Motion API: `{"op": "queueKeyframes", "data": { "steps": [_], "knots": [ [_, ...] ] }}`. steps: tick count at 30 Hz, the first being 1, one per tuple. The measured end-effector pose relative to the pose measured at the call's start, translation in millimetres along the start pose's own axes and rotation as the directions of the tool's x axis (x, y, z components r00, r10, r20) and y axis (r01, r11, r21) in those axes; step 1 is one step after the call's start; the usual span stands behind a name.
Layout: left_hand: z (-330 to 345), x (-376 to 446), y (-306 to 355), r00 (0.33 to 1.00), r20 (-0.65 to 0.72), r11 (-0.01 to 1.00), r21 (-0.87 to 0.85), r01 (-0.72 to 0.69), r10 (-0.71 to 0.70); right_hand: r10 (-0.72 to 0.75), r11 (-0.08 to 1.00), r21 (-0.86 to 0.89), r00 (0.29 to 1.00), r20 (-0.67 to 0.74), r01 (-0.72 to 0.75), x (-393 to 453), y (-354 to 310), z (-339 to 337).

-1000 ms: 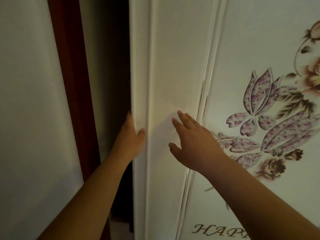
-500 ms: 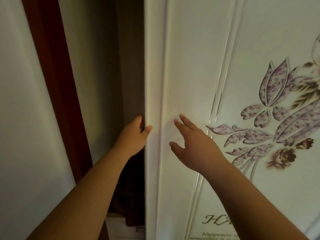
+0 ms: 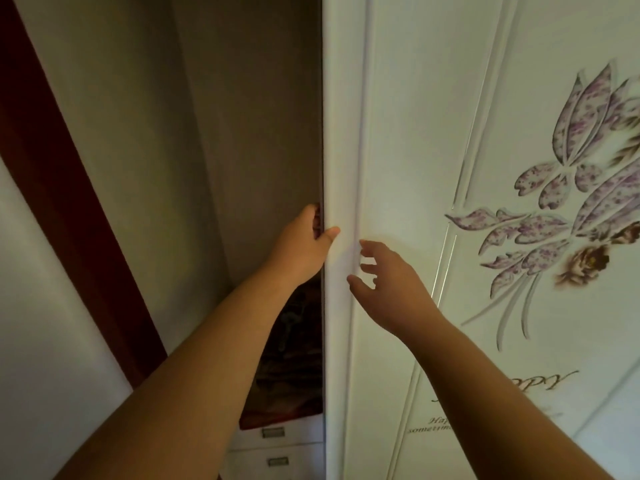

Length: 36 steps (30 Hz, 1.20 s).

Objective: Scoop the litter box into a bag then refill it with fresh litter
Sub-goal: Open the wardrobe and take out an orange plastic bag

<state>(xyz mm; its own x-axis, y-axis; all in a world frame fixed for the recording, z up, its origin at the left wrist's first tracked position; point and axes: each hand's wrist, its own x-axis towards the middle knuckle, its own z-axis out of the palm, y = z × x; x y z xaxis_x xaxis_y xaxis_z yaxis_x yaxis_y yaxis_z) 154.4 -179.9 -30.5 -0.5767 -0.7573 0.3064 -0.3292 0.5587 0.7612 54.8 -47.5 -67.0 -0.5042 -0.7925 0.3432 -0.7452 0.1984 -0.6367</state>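
Observation:
A white sliding wardrobe door (image 3: pixel 408 140) with a purple flower print fills the right half of the head view. My left hand (image 3: pixel 304 247) grips its left edge, fingers behind the edge and thumb on the front. My right hand (image 3: pixel 388 282) hovers just in front of the door's face beside the edge, fingers spread and loosely bent, holding nothing. No litter box, scoop, bag or litter is in view.
The opened gap shows the dim wardrobe interior (image 3: pixel 256 133), dark reddish fabric (image 3: pixel 294 368) low down and white drawers with metal handles (image 3: pixel 273 433) beneath. A dark red door frame (image 3: pixel 69 216) and a pale wall (image 3: pixel 41 341) stand at the left.
The door has slid to the right, widening the gap and uncovering the fabric and drawers. My left hand stayed on the edge; my right hand lifted off the door's face.

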Motion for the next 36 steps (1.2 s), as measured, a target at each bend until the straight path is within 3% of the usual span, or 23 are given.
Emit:
{"op": "queueKeyframes", "data": {
  "steps": [20,36],
  "knots": [
    [-27.9,13.0,-11.1,0.993,0.079,0.995,0.045,-0.089,0.086,0.225,0.969,-0.052,0.949,-0.219,-0.242,20.9,-27.6,28.6],
    [-19.0,16.1,-9.5,0.992,0.08,0.988,0.112,-0.109,0.1,0.236,0.962,-0.075,0.937,-0.256,-0.263,33.0,-15.8,26.7]
  ]
}}
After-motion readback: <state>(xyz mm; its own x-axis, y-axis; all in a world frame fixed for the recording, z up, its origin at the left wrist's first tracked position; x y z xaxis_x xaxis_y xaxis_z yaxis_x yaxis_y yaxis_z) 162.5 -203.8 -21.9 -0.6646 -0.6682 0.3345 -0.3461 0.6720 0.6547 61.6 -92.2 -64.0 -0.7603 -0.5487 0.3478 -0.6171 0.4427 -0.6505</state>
